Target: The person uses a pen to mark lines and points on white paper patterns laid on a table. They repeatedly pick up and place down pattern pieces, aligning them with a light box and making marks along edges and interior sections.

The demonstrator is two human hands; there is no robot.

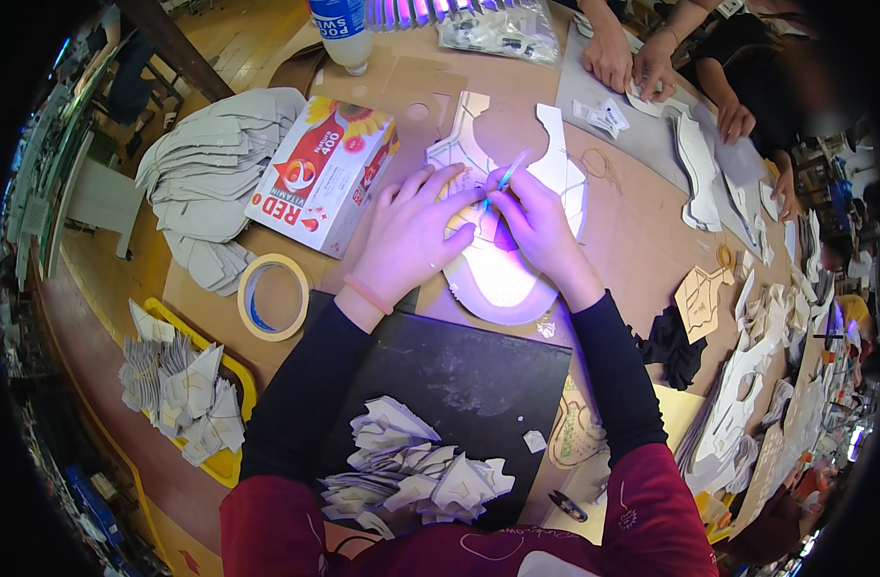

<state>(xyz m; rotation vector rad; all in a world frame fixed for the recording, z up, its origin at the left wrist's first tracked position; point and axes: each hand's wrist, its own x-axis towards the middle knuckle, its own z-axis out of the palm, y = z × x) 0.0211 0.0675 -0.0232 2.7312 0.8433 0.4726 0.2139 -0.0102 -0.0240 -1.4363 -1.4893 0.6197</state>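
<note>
In the middle of the table lies a white U-shaped cut piece [558, 154], lit by a bright purplish light. My left hand [406, 231] lies over its left part, fingers stretched out and pressing down. Under those fingers shows the edge of a tan pattern template [452, 204], mostly hidden. My right hand [539, 223] pinches a slim pale-blue pen [507, 174], its tip down near the left fingertips. Dark lines run across the upper arms of the white piece.
Left stand stacked white pieces [214, 154], a red-and-white box [320, 178], a tape roll [273, 298] and a yellow tray [230, 464]. Nearer are a black mat [459, 356], loose pieces [416, 471] and thread snips [568, 506]. A bottle [344, 34] and a co-worker's hands [632, 60] are beyond.
</note>
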